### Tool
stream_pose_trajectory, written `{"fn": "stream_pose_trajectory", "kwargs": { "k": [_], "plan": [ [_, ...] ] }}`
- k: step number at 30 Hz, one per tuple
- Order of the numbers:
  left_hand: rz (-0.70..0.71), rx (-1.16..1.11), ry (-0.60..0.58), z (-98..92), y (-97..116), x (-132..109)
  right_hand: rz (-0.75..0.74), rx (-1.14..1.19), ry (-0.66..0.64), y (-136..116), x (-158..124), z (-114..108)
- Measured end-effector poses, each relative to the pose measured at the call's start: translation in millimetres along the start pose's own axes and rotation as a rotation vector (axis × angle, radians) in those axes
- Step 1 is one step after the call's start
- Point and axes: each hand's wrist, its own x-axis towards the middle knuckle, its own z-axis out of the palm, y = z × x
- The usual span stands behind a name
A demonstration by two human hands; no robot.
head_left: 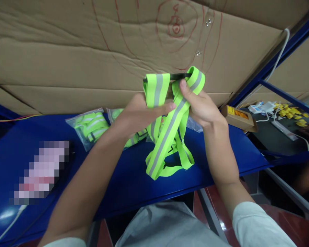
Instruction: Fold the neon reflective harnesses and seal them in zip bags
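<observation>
A neon-green reflective strap harness (167, 133) with a grey stripe hangs between my hands above the blue table. My left hand (144, 111) grips its left band, thumb pointing right across the straps. My right hand (202, 104) holds the looped upper right end, the thumb pressed on the band near a black strip that joins both sides. The lower loops dangle just over the table's front part. Behind my left forearm lies a clear bag of folded green straps (89, 125), and another such bag (115, 114) is partly hidden by that arm.
The blue table (128, 192) ends in front of my body. A pixelated flat object (41, 171) with a white cable lies at left. Cardboard (67, 61) stands behind. At right are an open brown box (239, 118), a blue frame bar (288, 99) and yellow pieces (288, 111).
</observation>
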Motion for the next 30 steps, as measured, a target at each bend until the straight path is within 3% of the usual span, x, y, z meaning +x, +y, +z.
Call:
{"fn": "stream_pose_trajectory", "kwargs": {
  "k": [3,10,15,18,23,26,28,30],
  "plan": [
    [-0.038,-0.046,-0.107,-0.2,-14.0,4.0,-0.018,-0.107,-0.051,2.0,-0.9,-4.2],
    [-0.032,-0.064,-0.136,-1.9,-17.4,8.6,-0.155,-0.33,-0.06,-9.4,-1.4,-25.2],
    [-0.106,0.158,-0.128,-3.4,-26.0,4.8,-0.303,-0.64,-0.147,-28.0,-11.6,-22.7],
    [-0.131,0.218,-0.105,-1.7,-25.2,1.7,-0.323,-0.732,-0.091,-30.8,-16.9,-14.5],
    [-0.165,-0.189,-0.229,10.4,-12.5,-0.7,-0.308,-0.735,0.261,-28.0,-16.0,-3.2],
    [-0.223,-0.256,-0.247,16.5,-9.3,-2.8,-0.302,-0.703,0.446,-30.7,-14.9,-2.4],
    [-0.203,-0.207,-0.242,18.0,-9.2,-5.4,-0.274,-0.555,0.449,-31.4,-14.3,-5.8],
    [-0.139,-0.118,-0.247,18.2,-9.4,-8.4,-0.168,-0.334,0.256,-28.2,-12.2,-11.9]
  ]
}}
